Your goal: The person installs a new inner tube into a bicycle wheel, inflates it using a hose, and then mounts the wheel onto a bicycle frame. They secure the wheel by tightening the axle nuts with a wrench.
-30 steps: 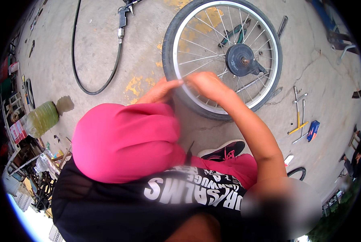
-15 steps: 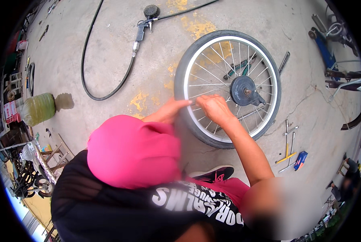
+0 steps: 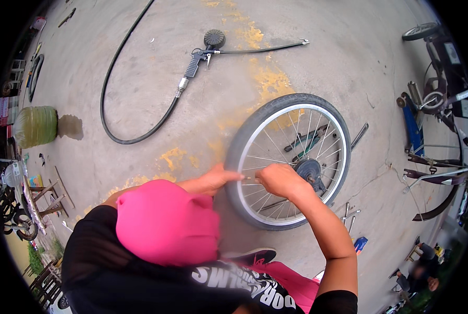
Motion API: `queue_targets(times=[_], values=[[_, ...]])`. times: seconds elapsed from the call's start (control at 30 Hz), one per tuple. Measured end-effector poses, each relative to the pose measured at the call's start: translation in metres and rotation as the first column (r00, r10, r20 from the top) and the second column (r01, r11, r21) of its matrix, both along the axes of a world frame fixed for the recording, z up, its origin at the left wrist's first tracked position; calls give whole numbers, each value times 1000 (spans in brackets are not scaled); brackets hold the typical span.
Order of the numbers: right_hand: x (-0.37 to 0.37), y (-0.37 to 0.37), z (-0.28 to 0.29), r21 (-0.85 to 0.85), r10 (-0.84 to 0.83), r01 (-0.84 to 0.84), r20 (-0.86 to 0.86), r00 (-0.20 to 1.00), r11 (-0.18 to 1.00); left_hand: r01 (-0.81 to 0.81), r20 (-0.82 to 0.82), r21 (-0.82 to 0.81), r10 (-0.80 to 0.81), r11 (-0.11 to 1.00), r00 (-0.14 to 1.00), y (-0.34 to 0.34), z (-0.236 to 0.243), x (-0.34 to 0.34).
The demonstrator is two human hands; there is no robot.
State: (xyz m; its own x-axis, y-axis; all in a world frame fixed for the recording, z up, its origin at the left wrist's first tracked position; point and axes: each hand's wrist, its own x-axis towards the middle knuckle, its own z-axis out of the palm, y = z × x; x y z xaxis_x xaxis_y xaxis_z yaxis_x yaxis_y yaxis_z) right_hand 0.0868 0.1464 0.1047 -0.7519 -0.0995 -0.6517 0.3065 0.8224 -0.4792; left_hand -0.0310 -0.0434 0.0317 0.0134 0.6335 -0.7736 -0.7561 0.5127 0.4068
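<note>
A spoked bicycle wheel [image 3: 291,107] with a black tyre lies flat on the concrete in front of me. My left hand [image 3: 213,180] grips the tyre's near left edge. My right hand [image 3: 278,180] reaches inside the rim, its fingers pinched on a small metal valve stem [image 3: 247,179] that sticks out of the rim toward the hub [image 3: 308,168]. The two hands sit close together, with the stem between them. My pink-clad knee [image 3: 166,222] hides the ground just below my left hand.
A black air hose [image 3: 113,110] with an inflator gun and gauge [image 3: 200,49] lies beyond the wheel. Hand tools [image 3: 307,144] lie under the spokes, wrenches [image 3: 349,213] beside it. A yellowish jug [image 3: 35,125] is left, bicycle frame parts [image 3: 433,104] right, another person [image 3: 420,267] lower right.
My right hand has moved from the tyre's outer edge to inside the rim and closed on the valve stem. The left hand stays on the tyre. The view has shifted.
</note>
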Motion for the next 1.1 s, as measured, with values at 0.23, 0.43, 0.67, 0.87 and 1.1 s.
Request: queue_targets(times=[0.23,0.43,0.67,0.87,1.1], values=[[-148,117,-46,-478,-871,740,-129,474,473,72,30,1,-72,997,997,0,-9,-1],[-239,106,-117,119,-439,556,-490,753,822,76,60,-15,-75,997,995,-4,-11,-5],[-267,99,-119,427,-255,409,-374,892,806,69,53,8,-69,998,996,1,-8,-9],[-247,110,-120,535,-108,242,-269,957,809,-3,104,-24,6,1000,995,5,2,-6],[-215,205,7,396,-351,691,-646,678,604,-18,127,-38,22,999,992,8,3,-9]])
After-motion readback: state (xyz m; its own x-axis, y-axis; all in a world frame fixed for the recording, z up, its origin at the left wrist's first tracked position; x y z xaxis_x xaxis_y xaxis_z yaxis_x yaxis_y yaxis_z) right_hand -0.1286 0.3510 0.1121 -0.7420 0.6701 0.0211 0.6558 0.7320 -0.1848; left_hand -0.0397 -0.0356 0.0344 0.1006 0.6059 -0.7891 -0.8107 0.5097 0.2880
